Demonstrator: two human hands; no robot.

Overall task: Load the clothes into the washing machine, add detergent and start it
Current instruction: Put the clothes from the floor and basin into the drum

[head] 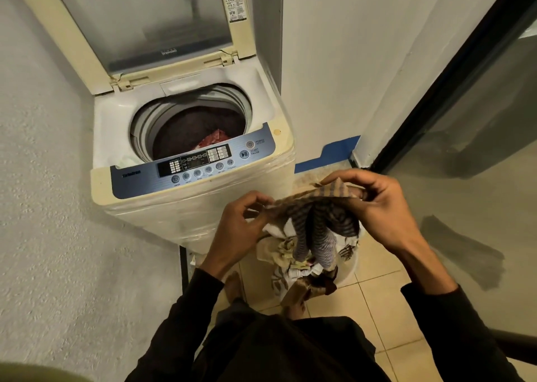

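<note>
A person stands before an open washing machine (pixel 186 149), its lid (pixel 139 24) raised and dark clothes (pixel 200 128) already in the drum. Both hands pinch a striped garment (pixel 316 218) by its top edge, left hand (pixel 241 224) and right hand (pixel 377 204) apart, holding it over a laundry basket (pixel 347 274) of clothes on the tiled floor (pixel 386 303). The hanging part seems to touch the pile. Lifting it could drag other pieces out onto the floor.
</note>
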